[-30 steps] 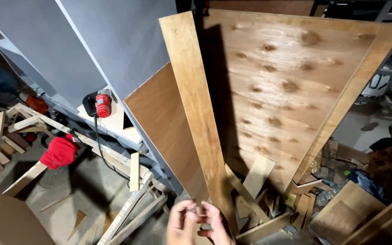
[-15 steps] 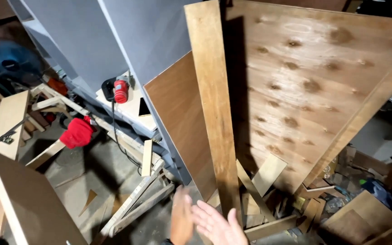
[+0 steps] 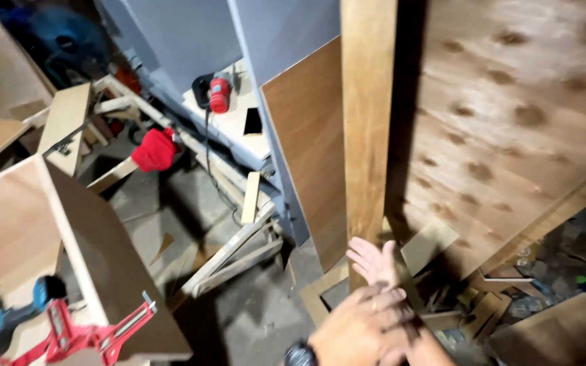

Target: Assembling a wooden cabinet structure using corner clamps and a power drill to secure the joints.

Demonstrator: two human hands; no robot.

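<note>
- A long, narrow wooden plank (image 3: 367,129) stands almost upright in the middle of the view, its long axis running from the floor up past the top edge; its face is smooth brown with a straight grain.
- The right hand (image 3: 374,261) is spread open, fingers apart, its palm against or just beside the lower end of the plank; whether it truly touches cannot be told.
- The left hand (image 3: 364,325) lies below it, back toward the camera, fingers loosely curled and holding nothing, with a dark watch (image 3: 301,355) at the wrist.
- Behind the plank to the right leans a big plywood sheet (image 3: 510,129), pale and knotty with dark oval marks.
- To the left a smoother brown panel (image 3: 310,156) leans on a grey cabinet (image 3: 266,41).
- A red power tool (image 3: 218,93) with a black cord rests on a pale desk (image 3: 239,125).
- A red cloth (image 3: 155,149) lies among wooden frames.
- The concrete floor (image 3: 252,318) is grey, dusty and strewn with offcuts.
- At lower left a wooden box (image 3: 69,244) carries a red clamp (image 3: 96,332) and a blue drill (image 3: 15,318).
</note>
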